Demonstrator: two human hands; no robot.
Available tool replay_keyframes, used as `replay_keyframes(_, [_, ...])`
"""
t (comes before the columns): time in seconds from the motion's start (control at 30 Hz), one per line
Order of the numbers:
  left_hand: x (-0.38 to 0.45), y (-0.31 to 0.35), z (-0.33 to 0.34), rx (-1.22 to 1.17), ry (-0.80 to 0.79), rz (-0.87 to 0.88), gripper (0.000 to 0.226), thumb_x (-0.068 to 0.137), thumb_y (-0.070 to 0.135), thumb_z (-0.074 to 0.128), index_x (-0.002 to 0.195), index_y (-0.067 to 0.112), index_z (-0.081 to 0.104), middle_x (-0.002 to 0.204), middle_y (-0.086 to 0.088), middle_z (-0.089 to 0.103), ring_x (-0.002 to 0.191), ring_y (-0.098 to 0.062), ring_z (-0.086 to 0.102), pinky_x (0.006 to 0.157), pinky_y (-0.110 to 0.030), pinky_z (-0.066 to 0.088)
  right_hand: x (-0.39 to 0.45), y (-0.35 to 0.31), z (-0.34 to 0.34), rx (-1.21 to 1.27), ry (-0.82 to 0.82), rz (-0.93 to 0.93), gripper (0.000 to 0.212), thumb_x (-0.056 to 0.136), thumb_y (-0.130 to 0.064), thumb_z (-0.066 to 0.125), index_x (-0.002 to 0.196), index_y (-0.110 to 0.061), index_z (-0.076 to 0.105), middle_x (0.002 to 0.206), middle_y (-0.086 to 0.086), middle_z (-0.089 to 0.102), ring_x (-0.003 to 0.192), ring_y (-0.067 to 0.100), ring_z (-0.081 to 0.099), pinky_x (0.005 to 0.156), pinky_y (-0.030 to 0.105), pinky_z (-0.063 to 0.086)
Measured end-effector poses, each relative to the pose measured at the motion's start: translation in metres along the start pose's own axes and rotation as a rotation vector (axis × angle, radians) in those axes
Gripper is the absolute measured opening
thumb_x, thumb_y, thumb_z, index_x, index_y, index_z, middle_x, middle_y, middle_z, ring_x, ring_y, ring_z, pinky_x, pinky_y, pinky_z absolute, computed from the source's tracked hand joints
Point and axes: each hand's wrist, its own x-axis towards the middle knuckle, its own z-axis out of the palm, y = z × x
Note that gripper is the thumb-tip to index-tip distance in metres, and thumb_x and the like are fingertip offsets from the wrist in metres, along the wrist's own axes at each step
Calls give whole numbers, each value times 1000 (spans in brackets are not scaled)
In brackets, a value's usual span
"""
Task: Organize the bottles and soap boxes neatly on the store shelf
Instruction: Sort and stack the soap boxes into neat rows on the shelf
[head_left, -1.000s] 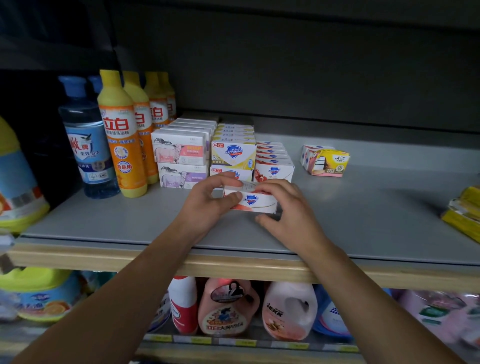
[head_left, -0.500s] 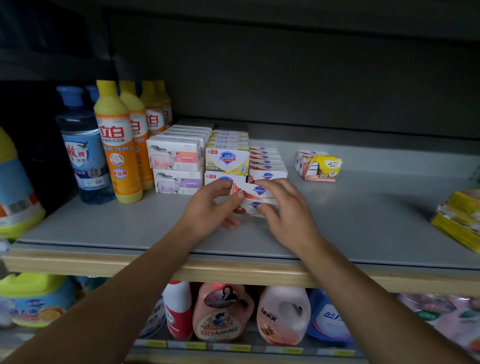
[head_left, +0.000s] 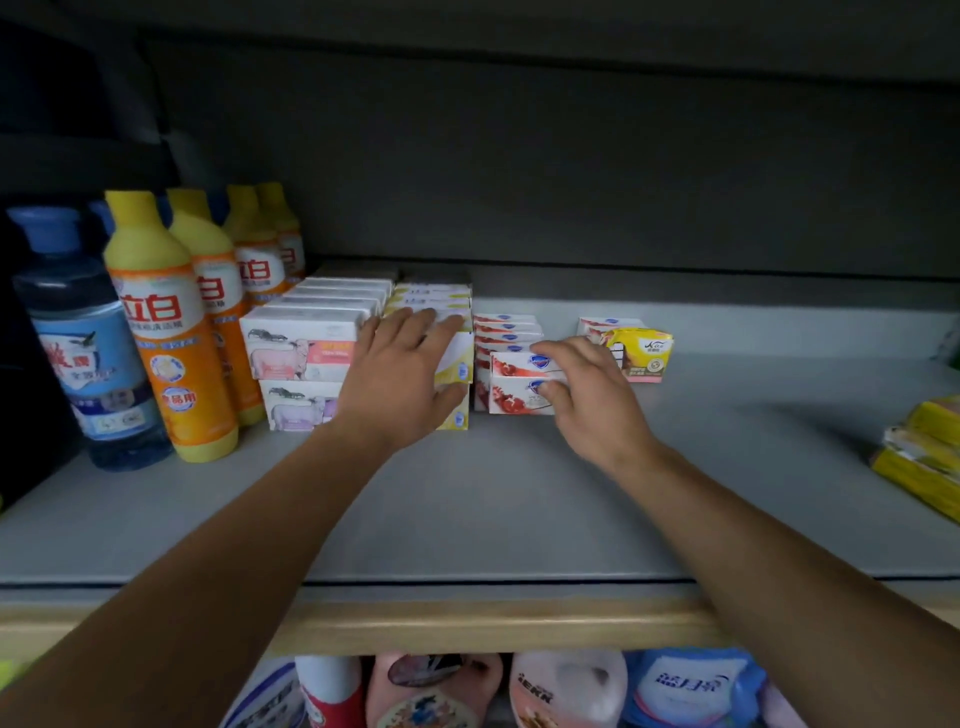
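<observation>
Two hands tidy soap boxes on a grey store shelf (head_left: 519, 519).

The left hand (head_left: 400, 379) lies flat, fingers loosely spread, over the yellow-and-white soap stack (head_left: 457, 364). The right hand (head_left: 587, 395) touches the near red-and-white soap boxes (head_left: 519, 384) just right of that stack, fingers slightly curled against their front. Yellow bottles (head_left: 166, 332) stand at far left.

Left hand (head_left: 402, 371) flat on yellow boxes (head_left: 457, 364); right hand (head_left: 587, 395) fingers touch red soap boxes (head_left: 519, 382) on shelf (head_left: 467, 509); bottles (head_left: 166, 322) left.
</observation>
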Motion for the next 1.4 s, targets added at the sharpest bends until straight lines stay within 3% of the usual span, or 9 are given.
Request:
replay_keyframes(0.13, [-1, 1, 11, -42, 97, -13, 66, 84, 44, 62, 144, 23, 43, 143, -7, 46, 134, -33, 37, 117, -51, 18, 8, 5, 16, -79, -46, -40, 40, 89, -18, 66, 129, -17, 61, 124, 2, 60, 118, 25, 45, 102, 30, 33])
replay_keyframes(0.3, [1, 4, 16, -106, 172, -20, 58, 87, 48, 53, 137, 17, 54, 135, -10, 53, 128, -34, 44, 113, -52, 25, 5, 13, 31, -62, 8, -59, 33, 87, -17, 71, 120, -13, 69, 116, 8, 62, 110, 32, 53, 101, 36, 40])
replay_keyframes(0.5, [1, 5, 13, -125, 155, -31, 60, 90, 53, 44, 138, 17, 53, 137, -9, 52, 130, -32, 43, 112, -51, 25, 6, 13, 32, -52, 1, -65, 36, 87, -20, 70, 123, -15, 68, 116, 6, 62, 112, 30, 52, 100, 34, 39])
replay_keyframes(0.63, [0, 7, 12, -118, 149, -39, 61, 91, 54, 41, 137, 16, 53, 136, -9, 52, 129, -33, 43, 112, -51, 26, 13, 22, 18, 23, -2, 21, 38, 91, -33, 63, 127, -22, 63, 125, 1, 59, 121, 22, 47, 101, 25, 32])
replay_keyframes(0.77, [1, 9, 15, -103, 168, -54, 57, 91, 50, 46, 135, 15, 54, 135, -10, 54, 128, -34, 44, 111, -53, 26, 32, 57, -6, -9, 101, 163, 40, 90, -31, 59, 127, -19, 62, 128, 7, 59, 123, 28, 50, 105, 33, 39])
replay_keyframes(0.9, [1, 9, 18, -108, 187, -55, 60, 91, 53, 40, 134, 15, 55, 134, -9, 54, 128, -34, 44, 110, -54, 27, 46, 99, -13, -248, -7, 293, 56, 87, -33, 62, 140, -18, 49, 138, 11, 50, 126, 35, 42, 104, 38, 36])
replay_keyframes(1.07, [3, 8, 20, -120, 211, -60, 58, 91, 53, 42, 132, 15, 57, 133, -9, 55, 128, -34, 45, 110, -53, 27, 68, 131, -8, -443, -198, 301, 70, 86, -27, 63, 150, -17, 34, 146, 12, 44, 134, 35, 38, 113, 40, 29])
replay_keyframes(1.23, [3, 7, 24, -129, 240, -42, 55, 91, 51, 45, 131, 14, 58, 132, -9, 55, 127, -34, 46, 108, -53, 29, 61, 132, -4, -573, -117, 255, 53, 80, -12, 67, 131, -7, 54, 121, 19, 54, 109, 39, 50, 94, 40, 41])
replay_keyframes(1.4, [2, 6, 25, -97, 256, -21, 56, 90, 49, 47, 132, 13, 56, 133, -11, 55, 127, -36, 45, 109, -56, 29, 41, 114, -29, -478, -100, 244, 41, 87, -16, 63, 127, -7, 57, 118, 17, 51, 107, 37, 48, 89, 40, 43])
